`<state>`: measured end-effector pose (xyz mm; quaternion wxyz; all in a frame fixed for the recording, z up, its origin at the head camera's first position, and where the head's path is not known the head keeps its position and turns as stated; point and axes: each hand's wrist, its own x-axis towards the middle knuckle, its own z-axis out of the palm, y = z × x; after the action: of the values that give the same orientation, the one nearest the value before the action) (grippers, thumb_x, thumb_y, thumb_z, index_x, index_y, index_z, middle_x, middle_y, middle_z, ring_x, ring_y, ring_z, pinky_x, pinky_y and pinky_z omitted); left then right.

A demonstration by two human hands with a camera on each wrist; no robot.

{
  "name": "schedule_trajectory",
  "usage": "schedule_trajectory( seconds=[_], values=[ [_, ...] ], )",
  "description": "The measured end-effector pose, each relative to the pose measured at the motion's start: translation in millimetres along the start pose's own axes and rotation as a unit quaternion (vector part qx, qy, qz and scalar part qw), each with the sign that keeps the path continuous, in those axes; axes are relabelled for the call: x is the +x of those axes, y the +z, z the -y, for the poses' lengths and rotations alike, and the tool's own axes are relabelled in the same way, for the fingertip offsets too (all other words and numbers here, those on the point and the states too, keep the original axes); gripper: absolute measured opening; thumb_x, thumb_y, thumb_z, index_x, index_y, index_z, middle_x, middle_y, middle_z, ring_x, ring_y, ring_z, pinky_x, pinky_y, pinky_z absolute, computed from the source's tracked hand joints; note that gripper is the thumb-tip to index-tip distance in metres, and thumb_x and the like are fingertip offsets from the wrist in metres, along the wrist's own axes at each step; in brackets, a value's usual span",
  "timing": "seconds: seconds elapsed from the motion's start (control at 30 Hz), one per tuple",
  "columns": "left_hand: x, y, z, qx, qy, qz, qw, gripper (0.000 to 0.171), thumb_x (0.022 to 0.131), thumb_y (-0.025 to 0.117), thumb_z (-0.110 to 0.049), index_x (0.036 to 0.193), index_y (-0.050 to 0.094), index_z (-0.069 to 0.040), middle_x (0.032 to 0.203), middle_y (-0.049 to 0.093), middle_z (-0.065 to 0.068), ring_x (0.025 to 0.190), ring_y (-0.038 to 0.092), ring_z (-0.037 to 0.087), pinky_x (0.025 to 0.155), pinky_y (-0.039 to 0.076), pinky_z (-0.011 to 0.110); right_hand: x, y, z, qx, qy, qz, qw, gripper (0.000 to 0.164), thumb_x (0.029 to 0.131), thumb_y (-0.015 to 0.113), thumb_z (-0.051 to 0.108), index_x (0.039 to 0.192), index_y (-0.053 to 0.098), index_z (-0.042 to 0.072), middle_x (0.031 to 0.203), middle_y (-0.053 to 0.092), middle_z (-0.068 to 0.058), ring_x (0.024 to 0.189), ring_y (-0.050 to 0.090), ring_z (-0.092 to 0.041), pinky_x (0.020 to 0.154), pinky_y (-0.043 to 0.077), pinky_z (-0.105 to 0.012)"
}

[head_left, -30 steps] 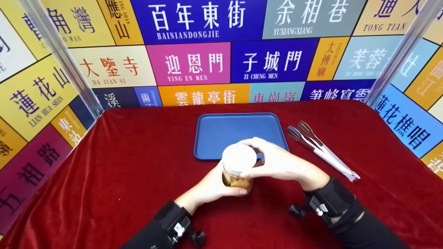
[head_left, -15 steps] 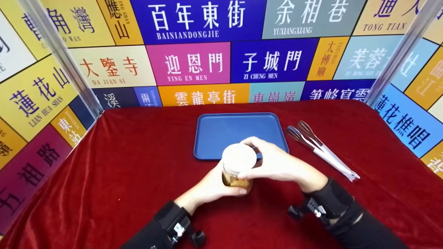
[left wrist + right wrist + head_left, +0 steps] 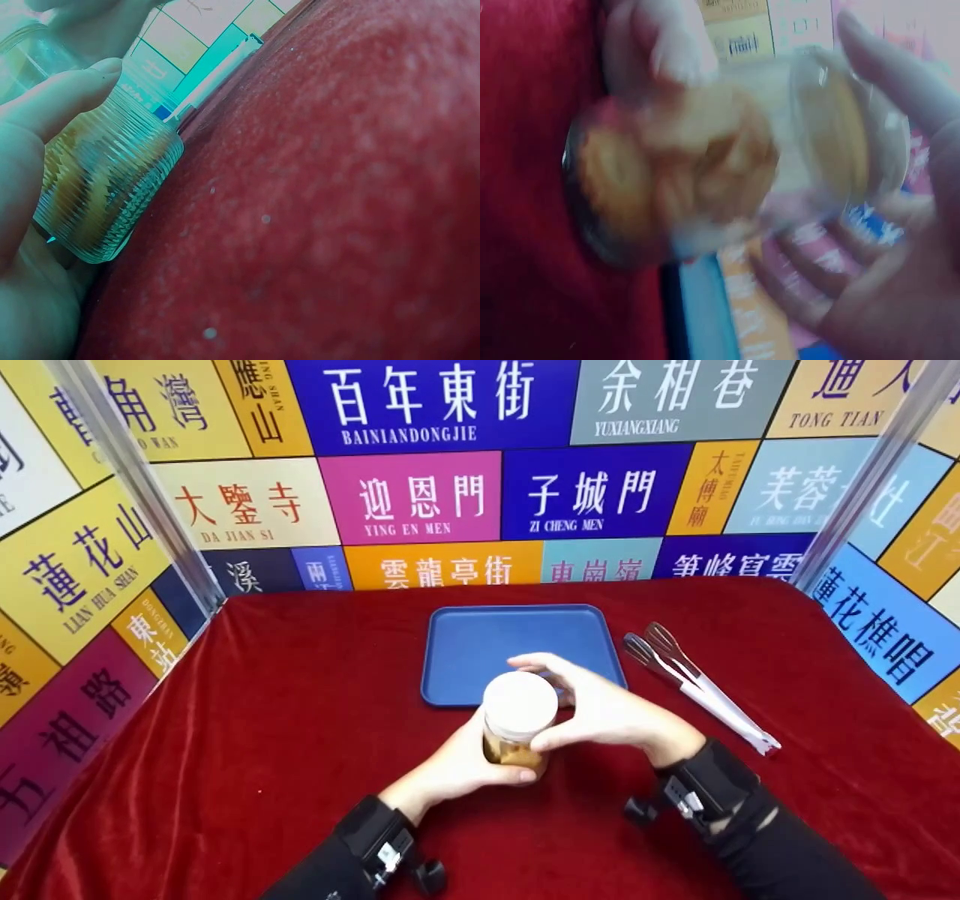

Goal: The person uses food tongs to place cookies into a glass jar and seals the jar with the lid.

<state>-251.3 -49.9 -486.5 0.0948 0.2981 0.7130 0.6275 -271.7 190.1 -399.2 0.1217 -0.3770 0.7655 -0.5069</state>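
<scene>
A clear ribbed jar (image 3: pixel 514 752) of golden biscuits stands upright under a white lid (image 3: pixel 520 701), in front of the tray. My left hand (image 3: pixel 457 765) grips the jar low on its left side, thumb (image 3: pixel 75 94) across the ribbed glass in the left wrist view. Around the right side of the lid, my right hand (image 3: pixel 604 712) is spread loosely, its thumb near the front edge and its fingers stretched behind. The right wrist view shows blurred round biscuits (image 3: pixel 615 176) through the glass, and the right fingers (image 3: pixel 802 277) standing off from the lid with backdrop showing between.
Behind the jar lies a blue tray (image 3: pixel 487 637). Tongs (image 3: pixel 701 682) with brown heads and white handles rest to its right. Red velvet cloth (image 3: pixel 300 697) covers the table, and a sign-covered backdrop (image 3: pixel 420 499) rises behind, with metal posts at both corners.
My right hand has loosened from the lid, its fingers straightening behind and its thumb shifting slightly right. The left hand and the jar hold their place.
</scene>
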Motion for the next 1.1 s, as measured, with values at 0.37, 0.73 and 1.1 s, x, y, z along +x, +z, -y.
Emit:
schedule_trajectory(
  seconds=[0.37,0.73,1.1],
  values=[
    [0.3,-0.8,-1.0,0.0,-0.008,0.0,1.0,0.106,0.079,0.095,-0.012,0.163,0.031,-0.012,0.146,0.059,0.003,0.134,0.057,0.015,0.119,0.04,0.034,2.9,-8.3,-15.0,0.058,-0.048,0.023,0.997,0.078,0.085,0.091,0.013,0.152,0.053,0.006,0.146,0.061,-0.011,0.136,0.057,-0.025,0.107,0.054,-0.039],
    [0.3,0.3,-0.3,-0.008,0.008,0.003,0.9999,0.107,0.078,0.095,-0.013,0.164,0.031,-0.013,0.148,0.058,0.002,0.137,0.055,0.017,0.121,0.038,0.037,1.5,1.3,-14.4,0.033,-0.014,-0.001,0.999,0.078,0.083,0.094,0.018,0.142,0.045,0.006,0.14,0.063,-0.01,0.13,0.057,-0.025,0.105,0.053,-0.035],
    [-0.5,0.2,-1.3,-0.004,0.009,0.005,0.9999,0.104,0.079,0.095,-0.013,0.163,0.033,-0.013,0.149,0.058,-0.001,0.138,0.054,0.015,0.121,0.037,0.036,1.8,8.0,-9.7,-0.021,-0.012,-0.023,0.999,0.081,0.08,0.096,0.02,0.137,0.04,0.008,0.138,0.063,-0.007,0.131,0.058,-0.022,0.104,0.054,-0.034]
  ],
)
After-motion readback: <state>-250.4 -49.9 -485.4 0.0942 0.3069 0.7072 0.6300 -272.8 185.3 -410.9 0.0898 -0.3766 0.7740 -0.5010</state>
